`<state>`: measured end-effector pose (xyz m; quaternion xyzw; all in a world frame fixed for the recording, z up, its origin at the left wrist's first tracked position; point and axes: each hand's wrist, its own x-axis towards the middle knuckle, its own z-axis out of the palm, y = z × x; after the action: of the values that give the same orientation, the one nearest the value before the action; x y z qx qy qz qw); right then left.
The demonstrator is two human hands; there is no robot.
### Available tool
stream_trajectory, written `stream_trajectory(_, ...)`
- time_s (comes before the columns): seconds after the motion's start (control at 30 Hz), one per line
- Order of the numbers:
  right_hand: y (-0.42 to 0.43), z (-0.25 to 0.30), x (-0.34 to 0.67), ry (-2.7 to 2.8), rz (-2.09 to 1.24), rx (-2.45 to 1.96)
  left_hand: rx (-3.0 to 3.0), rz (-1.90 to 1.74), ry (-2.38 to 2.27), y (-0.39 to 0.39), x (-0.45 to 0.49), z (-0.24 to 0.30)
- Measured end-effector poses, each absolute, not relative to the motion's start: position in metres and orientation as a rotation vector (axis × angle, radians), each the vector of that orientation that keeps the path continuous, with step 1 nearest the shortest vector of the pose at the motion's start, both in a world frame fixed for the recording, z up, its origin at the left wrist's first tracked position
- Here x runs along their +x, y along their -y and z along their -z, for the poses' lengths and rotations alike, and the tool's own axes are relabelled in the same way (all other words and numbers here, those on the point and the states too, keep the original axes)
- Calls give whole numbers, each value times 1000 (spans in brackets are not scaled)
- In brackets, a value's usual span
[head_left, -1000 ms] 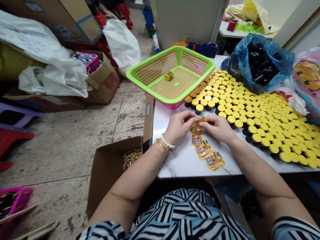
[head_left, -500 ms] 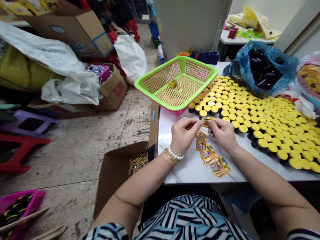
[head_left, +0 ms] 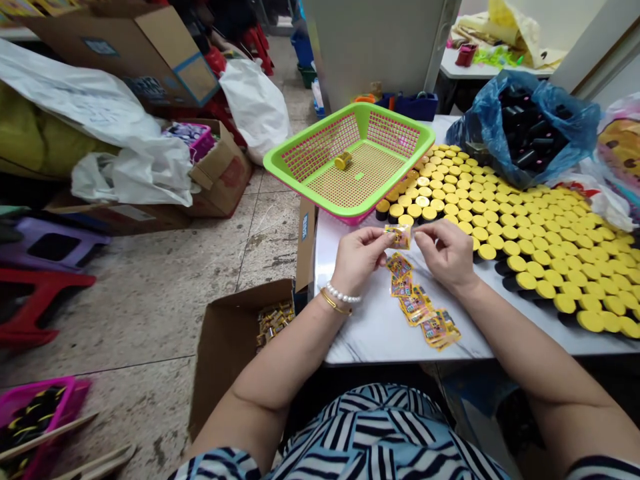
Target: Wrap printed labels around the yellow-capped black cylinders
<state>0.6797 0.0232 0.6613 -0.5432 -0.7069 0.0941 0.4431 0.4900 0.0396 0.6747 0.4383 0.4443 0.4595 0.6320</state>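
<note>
Yellow-and-orange foil packet (head_left: pixel 399 237) pinched between my left hand's (head_left: pixel 357 257) thumb and fingers, above the table, print too small to read; my right hand (head_left: pixel 445 253) open, just beside it, holding nothing. More packets (head_left: pixel 417 300) overlap on the white marble table (head_left: pixel 380 330).

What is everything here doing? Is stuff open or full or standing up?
left hand: pinching one small printed packet
right hand: seems empty, right beside that packet
row of packets: lying overlapped on the white marble-look table
green basket: one yellow-capped tube lying inside
black tubes with yellow caps: standing in rows
blue plastic bag: open, full of black tubes
cardboard box: open, small packets inside
</note>
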Motion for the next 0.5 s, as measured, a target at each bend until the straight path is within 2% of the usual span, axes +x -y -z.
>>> stream_trajectory(0.1,-39,-655,678,1823,59,-1507,912,-976,-999,-45,489,-672)
stream_trajectory(0.2,-48,-647,674,1970,176,-1622,835,-973,-971,-51,488,-667)
stream_trajectory(0.37,-47,-645,672,2044,272,-1670,802,-919,-979,-58,481,-664)
stream_trajectory(0.5,-46,-648,673,2019,137,-1592,761,-910,-955,-61,480,-663)
